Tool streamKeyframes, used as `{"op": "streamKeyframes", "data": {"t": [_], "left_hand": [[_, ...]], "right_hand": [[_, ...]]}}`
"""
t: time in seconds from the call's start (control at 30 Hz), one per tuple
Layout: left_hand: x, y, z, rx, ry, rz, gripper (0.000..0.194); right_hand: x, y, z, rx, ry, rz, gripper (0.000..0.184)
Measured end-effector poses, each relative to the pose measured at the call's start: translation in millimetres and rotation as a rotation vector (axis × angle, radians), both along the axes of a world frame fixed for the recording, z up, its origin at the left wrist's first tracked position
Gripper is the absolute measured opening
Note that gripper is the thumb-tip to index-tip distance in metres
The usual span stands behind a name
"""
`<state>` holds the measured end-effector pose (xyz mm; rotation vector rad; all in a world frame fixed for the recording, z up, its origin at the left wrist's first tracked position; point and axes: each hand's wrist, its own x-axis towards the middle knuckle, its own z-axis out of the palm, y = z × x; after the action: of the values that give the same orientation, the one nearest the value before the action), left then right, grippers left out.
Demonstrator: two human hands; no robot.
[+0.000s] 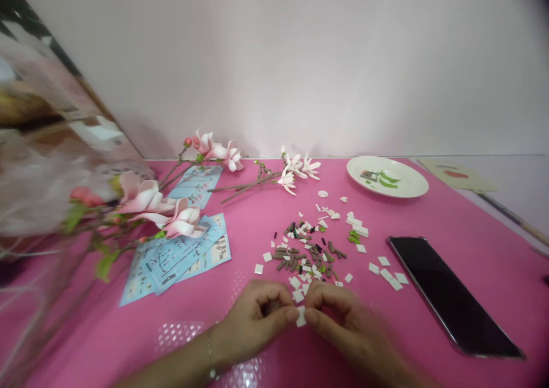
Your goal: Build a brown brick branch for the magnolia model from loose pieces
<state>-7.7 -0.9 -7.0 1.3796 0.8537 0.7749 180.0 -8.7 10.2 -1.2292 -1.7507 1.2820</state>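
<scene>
As the head view shows, both hands meet low over the pink table [295,365], their fingertips drawn close around one small white tile [301,317]. The left hand [249,319] has thumb and finger pinched at the tile's nine o'clock side, and the right hand [347,319] pinches at its three o'clock side; whether a second piece hides under the fingers cannot be told. Just off at twelve o'clock lies another loose tile [298,296], with the heap of brown, green and white pieces [293,257] beyond it. Toward two o'clock more flat white pieces [386,274] are scattered, and the dark phone [454,296] lies toward three. The white plate [418,185], holding green leaves [389,183], sits at one o'clock, while the blue leaflets [217,249] lie at ten o'clock, partly under a pink flower branch [186,222]. The likeliest trouble is the tile slipping: it is thin and gripped only at its edges, so uneven pressure from the two thumbs could flip it toward the heap, where it would be hard to pick out among its lookalikes. Knuckles so near the heap could also nudge pieces away, and a leftward sweep of the arm might catch the leaflets and drag the branch along.
</scene>
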Motion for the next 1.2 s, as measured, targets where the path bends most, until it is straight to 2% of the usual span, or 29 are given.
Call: {"op": "streamKeyframes", "data": {"t": [0.17,0.4,0.57,0.8,0.97,1.2], "left_hand": [[1,0,2.5,-0.032,-0.001,-0.037,0.040],[-1,1,3.3,-0.085,-0.018,-0.067,0.037],[0,1,3.3,-0.155,-0.057,-0.041,0.036],[2,3,5.2,-0.193,-0.128,-0.054,0.043],[3,3,4.6,-0.212,-0.149,-0.008,0.049],[1,3,5.6,-0.211,-0.193,-0.014,0.039]], "right_hand": [[-1,0,1.7,0.004,0.012,-0.011,0.028],[0,-1,3.8,0.029,-0.004,0.041,0.028],[-1,-3,1.4,0.020,0.046,-0.008,0.011],[0,-3,0.1,0.169,0.033,0.051,0.007],[3,-2,-5.4,0.204,0.096,0.030,0.007],[5,-1,-5.9,0.192,0.065,0.039,0.011]]}}
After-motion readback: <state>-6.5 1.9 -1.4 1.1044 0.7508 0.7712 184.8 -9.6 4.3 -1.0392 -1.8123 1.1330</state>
